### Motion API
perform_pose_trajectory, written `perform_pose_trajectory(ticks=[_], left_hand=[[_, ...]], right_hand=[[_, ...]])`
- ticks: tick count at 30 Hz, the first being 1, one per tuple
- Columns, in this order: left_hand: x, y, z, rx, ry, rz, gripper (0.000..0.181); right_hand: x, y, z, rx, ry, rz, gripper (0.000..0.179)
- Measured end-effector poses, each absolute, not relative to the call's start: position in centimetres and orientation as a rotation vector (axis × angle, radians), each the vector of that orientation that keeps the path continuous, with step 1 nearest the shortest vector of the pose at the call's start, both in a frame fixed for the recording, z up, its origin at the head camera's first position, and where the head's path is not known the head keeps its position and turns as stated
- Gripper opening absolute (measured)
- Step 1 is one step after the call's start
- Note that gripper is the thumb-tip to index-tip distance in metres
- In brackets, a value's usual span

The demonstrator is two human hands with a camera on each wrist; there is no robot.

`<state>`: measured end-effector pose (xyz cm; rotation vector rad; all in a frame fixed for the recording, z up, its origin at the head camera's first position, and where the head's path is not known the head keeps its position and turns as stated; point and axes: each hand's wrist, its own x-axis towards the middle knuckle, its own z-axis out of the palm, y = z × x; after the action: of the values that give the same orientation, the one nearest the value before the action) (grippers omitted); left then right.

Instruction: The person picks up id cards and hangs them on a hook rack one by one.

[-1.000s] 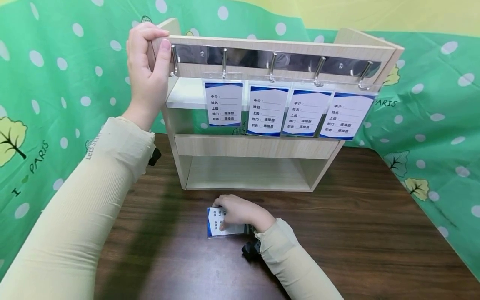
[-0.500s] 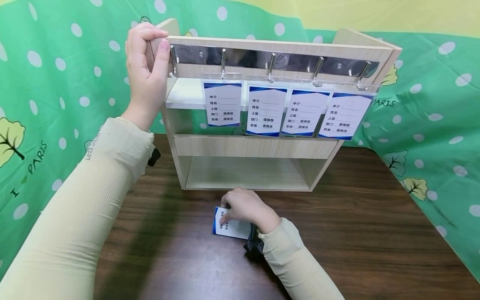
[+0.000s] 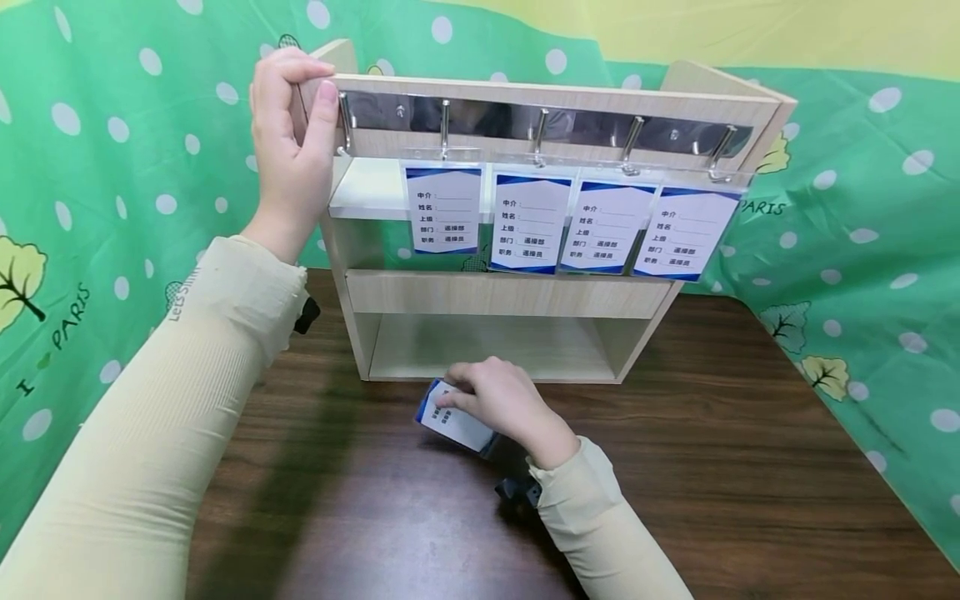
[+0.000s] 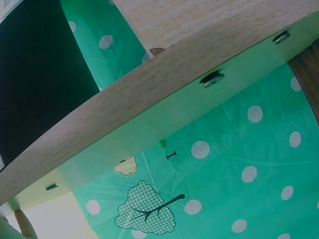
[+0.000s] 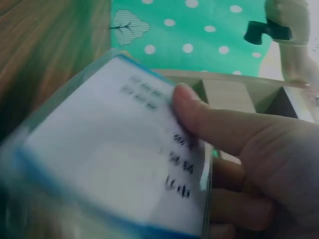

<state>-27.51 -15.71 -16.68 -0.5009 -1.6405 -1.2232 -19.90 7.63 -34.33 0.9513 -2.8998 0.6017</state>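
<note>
My left hand point(image 3: 294, 150) grips the upper left corner of a pale wooden shelf rack point(image 3: 502, 293), thumb on its front face. In front of the rack, my right hand point(image 3: 504, 398) pinches a white and blue badge card point(image 3: 459, 423) in a clear sleeve, tilted and raised off the table. The right wrist view shows the thumb across the badge card's point(image 5: 109, 149) printed face and the fingers behind it. Several like badge cards point(image 3: 531, 223) hang in a row from metal hooks point(image 3: 540, 133) along the rack's top board. The leftmost hook point(image 3: 346, 125) carries no card.
The rack stands on a dark brown wooden table point(image 3: 720, 467). Behind and beside it hangs a green dotted cloth point(image 3: 135, 167). The rack has an open lower compartment point(image 3: 487, 346) and a white upper shelf point(image 3: 367, 192).
My right hand has lifted the badge card off the table and moved it slightly towards the rack, turning it to a slant. My left hand keeps its grip on the rack.
</note>
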Motion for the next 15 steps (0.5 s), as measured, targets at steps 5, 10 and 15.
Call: perform_pose_trajectory(ticks=[5,10,15], left_hand=[[-27.23,-15.52,-16.63,-0.484,-1.652,-1.229,0.016],[-26.98,-15.41,-16.6,-0.485,-1.648,-1.237,0.016],[-26.83,-15.34,-16.49,-0.503,-1.642,-1.208,0.017]], right_hand=[[-19.5,7.46,-33.56,0.873,-2.902,0.791,0.03],[-19.33,7.26,-33.31,0.856,-2.904,1.067,0.039],[-19.35,7.22,-33.37,0.859,-2.82,1.318,0.039]])
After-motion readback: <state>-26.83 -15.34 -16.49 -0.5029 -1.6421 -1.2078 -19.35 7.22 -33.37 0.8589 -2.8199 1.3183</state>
